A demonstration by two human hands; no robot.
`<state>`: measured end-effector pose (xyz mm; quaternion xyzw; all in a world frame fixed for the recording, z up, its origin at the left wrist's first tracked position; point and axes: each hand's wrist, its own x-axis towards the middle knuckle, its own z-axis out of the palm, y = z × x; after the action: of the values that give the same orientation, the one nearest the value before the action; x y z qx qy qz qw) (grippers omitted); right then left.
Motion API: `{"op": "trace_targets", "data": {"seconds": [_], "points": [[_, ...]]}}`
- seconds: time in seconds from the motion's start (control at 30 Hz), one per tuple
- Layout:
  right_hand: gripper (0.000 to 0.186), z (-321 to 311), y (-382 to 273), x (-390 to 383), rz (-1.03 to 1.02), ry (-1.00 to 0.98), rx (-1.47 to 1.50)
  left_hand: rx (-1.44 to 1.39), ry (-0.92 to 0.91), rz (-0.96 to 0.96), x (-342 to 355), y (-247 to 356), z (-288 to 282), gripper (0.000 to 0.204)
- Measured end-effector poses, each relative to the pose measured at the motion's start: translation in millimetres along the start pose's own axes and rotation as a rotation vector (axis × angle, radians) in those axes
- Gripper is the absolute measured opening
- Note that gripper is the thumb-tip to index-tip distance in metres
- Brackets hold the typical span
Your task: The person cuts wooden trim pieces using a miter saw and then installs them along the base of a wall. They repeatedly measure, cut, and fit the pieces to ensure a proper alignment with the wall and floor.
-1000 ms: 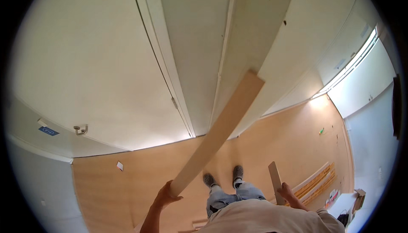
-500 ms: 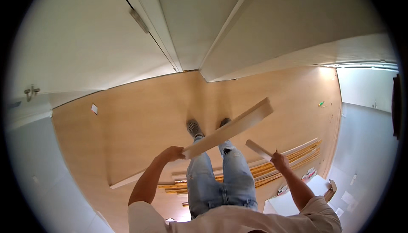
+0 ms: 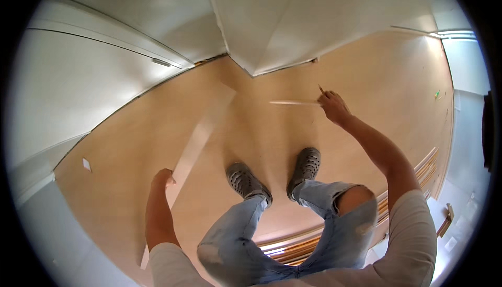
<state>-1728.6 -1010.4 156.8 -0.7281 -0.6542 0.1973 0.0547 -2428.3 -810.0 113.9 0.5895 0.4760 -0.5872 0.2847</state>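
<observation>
The left hand [image 3: 163, 177], at eight o'clock, grasps a long, flat, pale board [image 3: 197, 136] slanting toward one; the right hand [image 3: 333, 107], past two, grips a short pale strip [image 3: 293, 102] and thin brown stick [image 3: 321, 89]. Grey perforated shoes [image 3: 242, 179] stand near six.

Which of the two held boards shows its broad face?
The pale board in the left hand; the other board, in the right hand, shows only a narrow edge.

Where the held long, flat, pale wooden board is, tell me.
The pale board is left of centre in the head view, gripped by the bare left hand and left of the grey perforated shoes.
</observation>
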Motion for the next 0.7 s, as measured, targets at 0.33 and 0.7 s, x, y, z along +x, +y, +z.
{"op": "trace_targets", "data": {"seconds": [0.33, 0.7], "points": [[0.016, 91.6, 26.1, 73.3, -0.085, 0.349, 0.004, 0.374, 0.426, -0.012, 88.8, 25.0, -126.3, 0.029], [0.015, 119.8, 17.3, 82.1, 0.1, 0.701, -0.009, -0.607, 1.107, 0.9, 33.8, 371.7, -164.9, 0.053]]}}
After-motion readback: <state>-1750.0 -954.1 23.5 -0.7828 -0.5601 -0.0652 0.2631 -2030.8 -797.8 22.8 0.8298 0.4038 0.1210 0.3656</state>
